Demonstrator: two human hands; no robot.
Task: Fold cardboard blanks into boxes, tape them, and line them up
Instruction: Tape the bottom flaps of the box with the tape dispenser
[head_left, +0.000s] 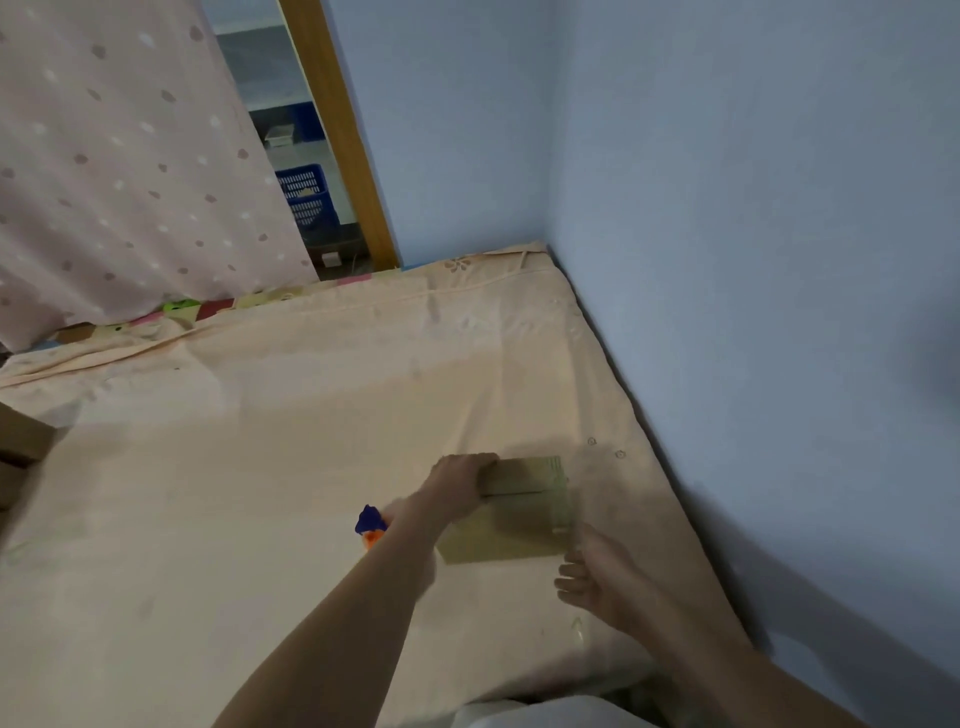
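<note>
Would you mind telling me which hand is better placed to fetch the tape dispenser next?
Right, probably: the right hand looks free beside the cardboard box, while the left hand grips it. The blue-and-orange dispenser lies leftward, though.

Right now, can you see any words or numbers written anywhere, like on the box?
None can be read.
The brown cardboard box that the left hand grips shows no print.
The blue and orange object is too blurred to tell.
Two tiny marks on the peach bedsheet are too small.

matt brown cardboard box (519, 512) under my hand; soft, creased peach cloth bed sheet (291, 441); smooth, matt painted wall (753, 260).
</note>
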